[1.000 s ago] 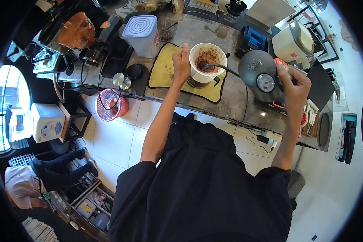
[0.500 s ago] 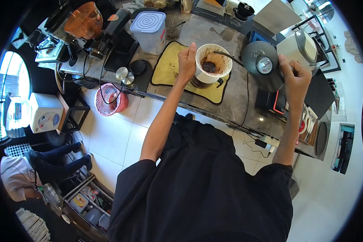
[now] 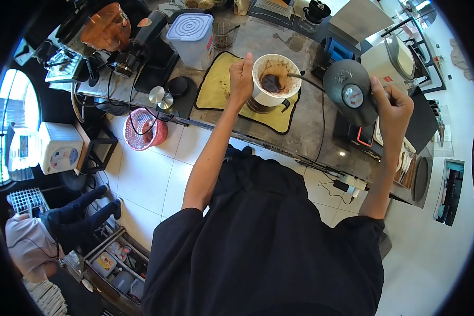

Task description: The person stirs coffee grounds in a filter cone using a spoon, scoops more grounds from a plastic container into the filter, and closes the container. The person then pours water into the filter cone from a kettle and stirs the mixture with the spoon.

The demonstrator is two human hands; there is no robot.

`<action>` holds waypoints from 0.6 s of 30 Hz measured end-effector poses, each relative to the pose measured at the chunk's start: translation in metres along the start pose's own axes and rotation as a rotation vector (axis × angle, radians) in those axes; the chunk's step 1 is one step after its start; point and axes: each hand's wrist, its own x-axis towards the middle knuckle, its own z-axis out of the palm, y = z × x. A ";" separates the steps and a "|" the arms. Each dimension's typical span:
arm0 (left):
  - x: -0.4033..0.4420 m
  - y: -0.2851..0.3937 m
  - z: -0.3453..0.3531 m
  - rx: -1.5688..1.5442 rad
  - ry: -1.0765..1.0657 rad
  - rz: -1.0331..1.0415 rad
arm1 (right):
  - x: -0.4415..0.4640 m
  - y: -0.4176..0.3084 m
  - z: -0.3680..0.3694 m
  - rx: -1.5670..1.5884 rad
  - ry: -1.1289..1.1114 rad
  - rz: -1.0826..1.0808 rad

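My right hand (image 3: 392,104) grips the handle of a dark gooseneck kettle (image 3: 347,84) with a round thermometer on its lid. The kettle's spout tip is over the right rim of a white dripper (image 3: 259,96). Inside the dripper, a paper filter (image 3: 277,66) holds wet, dark coffee. A glass server (image 3: 258,107) under it rests on a yellow cloth (image 3: 210,89). At the dripper's left side my left hand (image 3: 240,79) is closed with the thumb up; its inner fingers, and anything within them, are hidden.
A lidded plastic container (image 3: 193,47) and a glass (image 3: 225,38) stand behind the cloth. Left are a grinder (image 3: 106,30) and a black round cup (image 3: 178,86). A pink basket (image 3: 145,129) is on the floor. Another person (image 3: 34,239) is at lower left.
The kettle and my right hand have shifted, with the spout tip now nearer the filter's right edge. Dark liquid shows in the filter. The other person has moved slightly.
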 end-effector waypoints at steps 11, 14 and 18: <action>-0.002 0.002 0.000 0.007 -0.006 -0.044 | -0.005 -0.010 0.014 0.053 -0.075 -0.021; -0.002 0.005 0.000 0.030 0.002 -0.056 | -0.007 -0.007 0.003 0.038 -0.062 0.005; -0.002 0.002 0.000 0.028 -0.003 -0.066 | 0.002 0.005 -0.002 -0.010 -0.017 -0.044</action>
